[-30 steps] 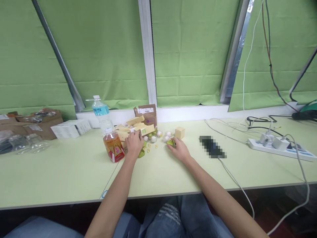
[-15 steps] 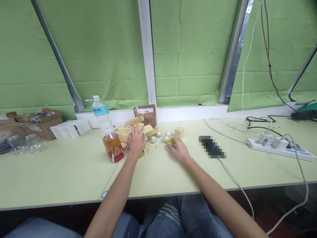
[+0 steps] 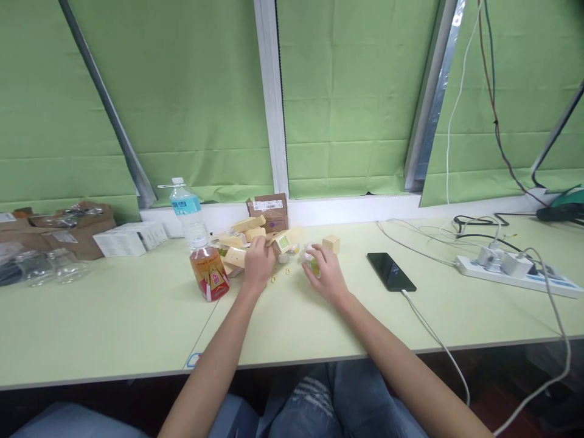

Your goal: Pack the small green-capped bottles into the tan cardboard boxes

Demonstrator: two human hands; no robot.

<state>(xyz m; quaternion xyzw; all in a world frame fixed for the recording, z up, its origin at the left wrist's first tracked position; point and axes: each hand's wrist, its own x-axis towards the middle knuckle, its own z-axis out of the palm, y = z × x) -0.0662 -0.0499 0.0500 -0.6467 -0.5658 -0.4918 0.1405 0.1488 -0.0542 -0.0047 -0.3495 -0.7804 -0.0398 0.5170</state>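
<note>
My left hand [image 3: 260,264] is closed on a small pale-yellow cardboard box [image 3: 283,243], whose end facing me shows green. It is beside a heap of similar boxes [image 3: 249,224]. My right hand [image 3: 327,275] curls its thumb and fingers round a small green object [image 3: 314,266], partly covered by the fingers. Clear round balls [image 3: 306,250] touch or lie just behind those fingertips. Between the hands, tiny yellow clips or rings [image 3: 287,271] are scattered on the table. A closed cube-shaped box [image 3: 331,243] stands behind my right hand.
A red-and-orange drink bottle [image 3: 210,274] and a water bottle [image 3: 185,210] stand left of the heap. A brown carton [image 3: 270,212] is behind it. Rightward are a phone [image 3: 391,272] on a cable and a power strip [image 3: 515,274]. White boxes [image 3: 130,236] sit far left.
My left hand has drawn back from flat over the heap and now grips a box, tilted toward me. My right hand's fingers have curled further over the green object and the clear balls.
</note>
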